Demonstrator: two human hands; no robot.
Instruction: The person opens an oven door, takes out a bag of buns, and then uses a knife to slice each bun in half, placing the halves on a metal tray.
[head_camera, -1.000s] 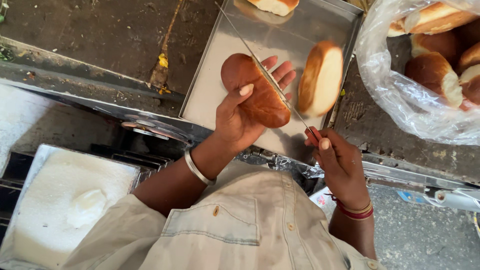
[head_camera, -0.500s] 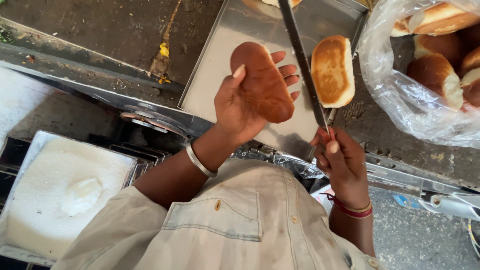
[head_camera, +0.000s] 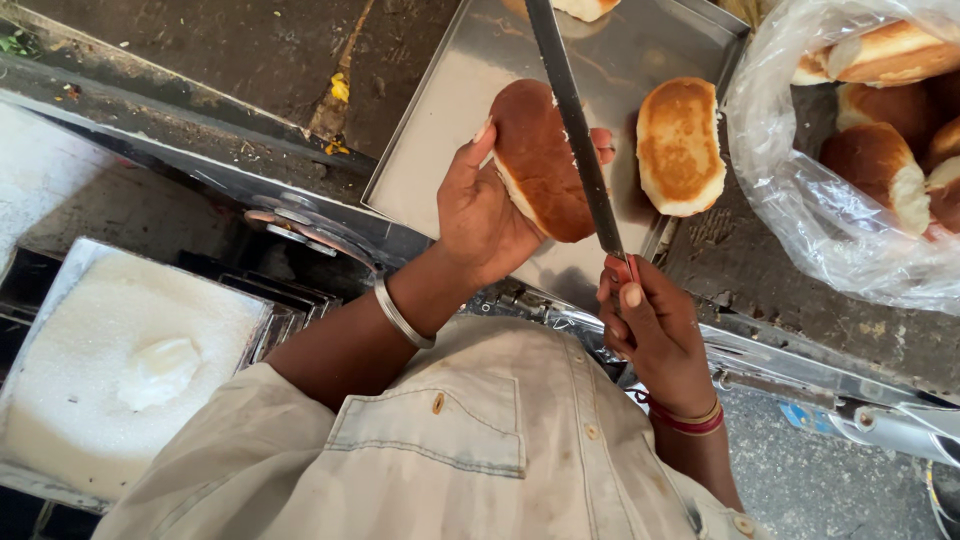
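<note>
Two hands busy over steel tray (head_camera: 440, 150). Left hand (head_camera: 480, 215) cupped round brown bun (head_camera: 540, 160), held up just above tray, thumb on left side, fingertips showing at right edge. Right hand (head_camera: 650, 335) closed on red handle of long knife (head_camera: 575, 130), blade lying across bun's right side, v. close to those fingertips. Risk, as judged: blade slipping off crust toward fingers if pressed w/o steady grip; bun squashing or dropping onto tray. Second bun (head_camera: 680, 145) flat on tray, right. Plastic bag of buns (head_camera: 860, 150) far right. White block in box (head_camera: 120, 370) near left.
</note>
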